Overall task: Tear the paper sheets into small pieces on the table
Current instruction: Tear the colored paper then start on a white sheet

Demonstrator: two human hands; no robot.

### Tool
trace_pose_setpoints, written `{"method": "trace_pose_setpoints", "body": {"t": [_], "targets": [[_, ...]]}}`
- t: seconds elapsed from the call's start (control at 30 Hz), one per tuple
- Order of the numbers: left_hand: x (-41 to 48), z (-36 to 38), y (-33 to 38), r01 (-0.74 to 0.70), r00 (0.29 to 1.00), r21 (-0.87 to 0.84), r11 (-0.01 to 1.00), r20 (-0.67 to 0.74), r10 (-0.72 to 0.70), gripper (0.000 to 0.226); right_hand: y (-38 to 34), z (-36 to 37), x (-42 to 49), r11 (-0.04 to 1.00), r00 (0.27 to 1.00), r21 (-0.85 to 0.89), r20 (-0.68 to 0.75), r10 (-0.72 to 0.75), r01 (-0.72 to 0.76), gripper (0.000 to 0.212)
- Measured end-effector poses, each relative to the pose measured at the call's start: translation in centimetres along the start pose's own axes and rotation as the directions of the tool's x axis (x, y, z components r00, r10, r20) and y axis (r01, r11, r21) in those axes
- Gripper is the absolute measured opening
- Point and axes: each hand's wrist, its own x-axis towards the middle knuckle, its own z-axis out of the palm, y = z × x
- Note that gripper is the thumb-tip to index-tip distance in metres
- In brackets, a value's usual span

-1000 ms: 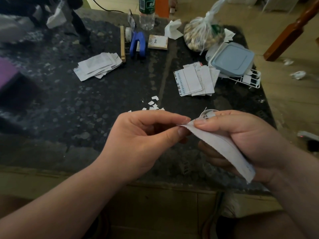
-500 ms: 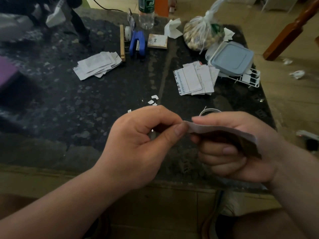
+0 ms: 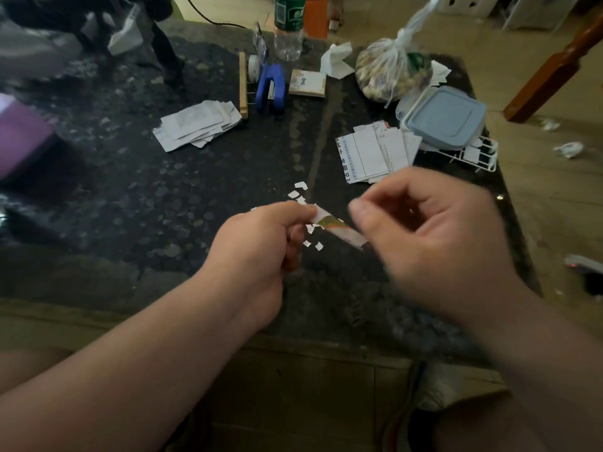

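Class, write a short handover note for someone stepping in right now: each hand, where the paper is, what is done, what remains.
Left hand: pinches one end of the paper strip, held above the table.
Right hand: motion-blurred, fingers curled at the strip's other end; grip unclear.
Done: a few small pieces lie on the table near the hands.
Left: finish this strip, then tear the left stack and the right stack of whole sheets.

Both bare forearms reach in from below, bringing the 2 hands close together. The left hand point(image 3: 261, 243) pinches a paper strip point(image 3: 329, 221) at its fingertips. The right hand point(image 3: 434, 236) is blurred, fingers curled, its grip unclear.
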Motion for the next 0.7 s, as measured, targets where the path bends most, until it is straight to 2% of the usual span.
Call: {"method": "trace_pose_setpoints", "body": {"t": [0.07,0.17,0.3,0.43,0.6,0.7], "targets": [[-0.3,0.5,0.2,0.025,0.999,0.010,1.000,0.045,-0.026,0.019,0.2,1.1,0.1,0.961,0.994,-0.253,0.048,-0.103,0.112,0.007],[-0.7,0.8,0.2,0.043,0.996,0.018,0.999,0.081,-0.045,0.033,0.9,2.4,0.4,0.895,0.988,-0.422,0.099,-0.115,0.146,0.011],[-0.9,0.6,0.3,0.036,0.994,0.011,0.999,0.105,-0.037,0.036,0.9,2.6,0.5,0.848,0.972,-0.476,0.087,-0.220,0.234,0.014],[-0.5,0.2,0.3,0.027,0.998,-0.044,0.999,0.062,-0.024,0.041,0.5,2.8,0.5,0.826,0.957,-0.490,0.073,-0.281,0.280,0.020],[-0.5,0.2,0.0,0.036,0.998,-0.091,0.995,0.063,-0.030,0.033,0.3,2.8,0.4,0.817,0.951,-0.493,0.080,-0.299,0.298,0.019],[-0.5,0.0,0.2,0.104,0.990,-0.106,0.989,0.106,-0.093,0.026,0.3,2.9,0.6,0.808,0.947,-0.501,0.089,-0.309,0.310,0.018]]}}
